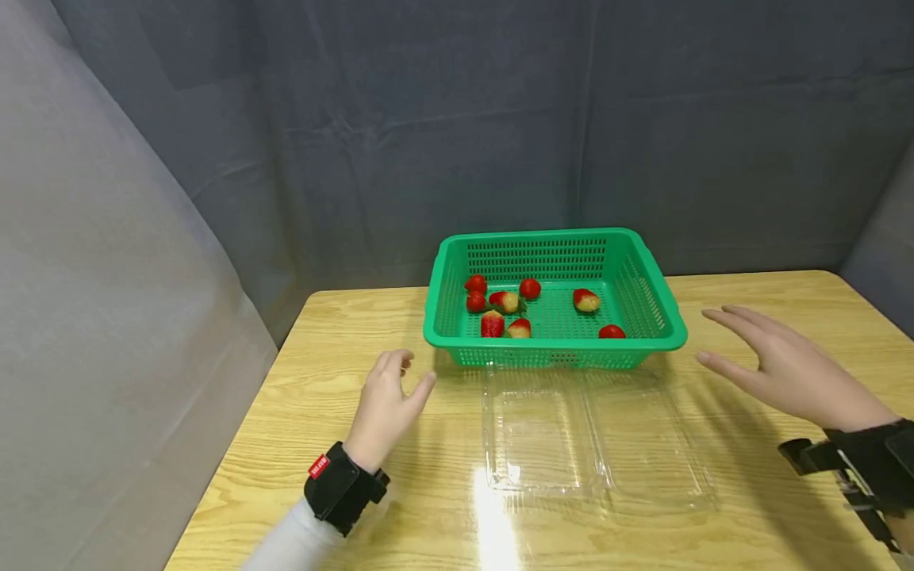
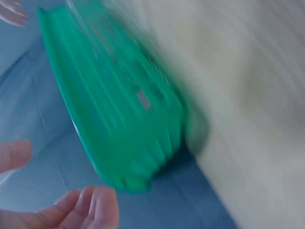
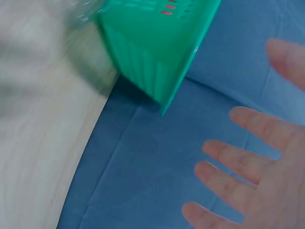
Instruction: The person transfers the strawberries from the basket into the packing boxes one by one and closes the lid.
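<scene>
A green plastic basket (image 1: 555,344) stands toward the back of the table with several red strawberries (image 1: 493,323) inside, some pale near one end. In front of it lies a clear plastic clamshell box (image 1: 537,444), spread flat with its two halves side by side. My left hand (image 1: 389,408) is left of the box, near the basket's front left corner, fingers gently bent and holding nothing. On the other side my right hand (image 1: 793,365) hovers off the basket's right end, fingers spread and thumb apart. In the right wrist view its fingers (image 3: 228,188) are extended, with nothing between them.
The pale wooden table (image 1: 314,476) ends at the back against a dark grey cloth (image 1: 428,143). A lighter cloth (image 1: 107,277) hangs along the left side. Black straps with camera mounts (image 1: 341,488) circle both wrists.
</scene>
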Demonstrator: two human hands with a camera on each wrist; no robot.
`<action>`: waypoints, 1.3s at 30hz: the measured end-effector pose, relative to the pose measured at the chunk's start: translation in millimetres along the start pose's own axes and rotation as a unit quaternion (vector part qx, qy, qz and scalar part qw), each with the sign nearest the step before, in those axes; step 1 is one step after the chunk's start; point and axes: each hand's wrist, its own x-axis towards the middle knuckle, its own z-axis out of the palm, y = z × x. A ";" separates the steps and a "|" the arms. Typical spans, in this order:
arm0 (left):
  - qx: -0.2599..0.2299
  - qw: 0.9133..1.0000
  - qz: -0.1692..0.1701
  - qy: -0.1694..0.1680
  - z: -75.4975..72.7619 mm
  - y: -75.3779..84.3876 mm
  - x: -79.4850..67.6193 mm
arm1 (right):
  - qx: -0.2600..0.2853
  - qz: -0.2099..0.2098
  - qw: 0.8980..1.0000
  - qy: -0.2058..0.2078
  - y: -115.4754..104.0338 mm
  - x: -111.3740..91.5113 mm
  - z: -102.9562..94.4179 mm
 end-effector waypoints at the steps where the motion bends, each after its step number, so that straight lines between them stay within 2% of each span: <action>1: -0.021 1.000 -0.009 -0.008 4.3 2.4 -0.6 | 0.005 -0.004 1.000 -0.003 -2.0 4.6 -0.6; 5: -0.088 0.992 -0.048 -0.071 22.1 9.3 -2.5 | 0.039 -0.020 0.999 -0.015 -8.7 23.4 -1.8; 10: -0.116 0.980 -0.085 -0.140 44.8 9.1 -4.5 | 0.072 -0.020 0.996 -0.054 -14.3 49.7 -2.5; 13: -0.142 0.969 -0.107 -0.170 54.4 7.5 -6.9 | 0.081 -0.024 0.994 -0.072 -15.7 63.7 -3.1; 16: -0.195 0.954 -0.126 -0.192 59.5 6.1 -9.5 | 0.086 -0.024 0.993 -0.077 -16.9 76.7 -3.9; 21: -0.283 0.925 -0.136 -0.214 63.5 4.0 -12.1 | 0.076 -0.030 0.993 -0.087 -18.7 99.2 -4.3; 24: -0.307 0.915 -0.142 -0.219 66.3 3.3 -12.4 | 0.071 -0.027 0.993 -0.095 -22.5 113.2 -3.3; 28: -0.326 0.906 -0.157 -0.218 70.2 3.0 -12.7 | 0.070 -0.018 0.991 -0.114 -26.8 132.2 1.6; 34: -0.350 0.895 -0.166 -0.219 71.0 6.1 -14.0 | 0.051 -0.009 0.987 -0.149 -22.1 158.6 14.0; 39: -0.348 0.895 -0.172 -0.219 72.4 4.2 -13.9 | 0.041 0.016 0.985 -0.169 -21.0 174.5 25.2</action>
